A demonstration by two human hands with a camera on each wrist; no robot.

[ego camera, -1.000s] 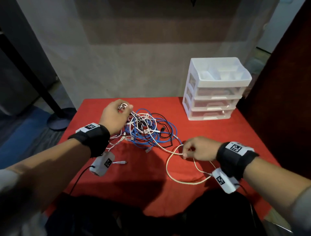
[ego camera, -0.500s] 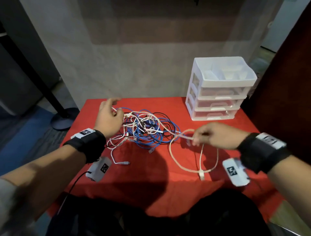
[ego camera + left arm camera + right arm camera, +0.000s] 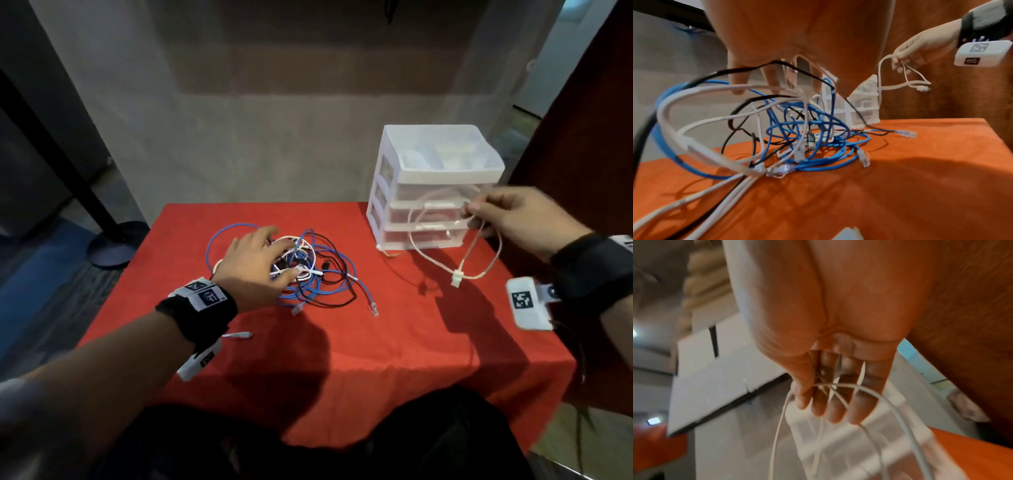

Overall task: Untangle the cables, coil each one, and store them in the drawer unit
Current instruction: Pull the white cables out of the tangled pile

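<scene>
A tangle of blue, black and white cables [image 3: 310, 277] [image 3: 807, 129] lies on the red table [image 3: 342, 359]. My left hand [image 3: 281, 251] [image 3: 777, 84] rests on top of it with straight, spread fingers, and some strands run between them. My right hand [image 3: 471, 209] [image 3: 807, 394] [image 3: 900, 56] pinches a separate white cable [image 3: 428, 258] [image 3: 890, 404]. It is raised in front of the white drawer unit [image 3: 435, 178] [image 3: 863, 110] [image 3: 838, 443]. The cable hangs in loose loops, with its connector [image 3: 457, 278] dangling just above the table. All the drawers look closed.
The drawer unit stands at the table's back right corner. A loose white plug [image 3: 239, 335] lies near my left wrist, and a blue cable's clear plug [image 3: 373, 310] points toward the table's middle. A black stand base [image 3: 113, 246] sits on the floor to the left.
My right hand has drawn the white cable out of the tangle, rightward and upward, to the front of the drawer unit. My left hand let go of its bundle and spread flat over the tangle.
</scene>
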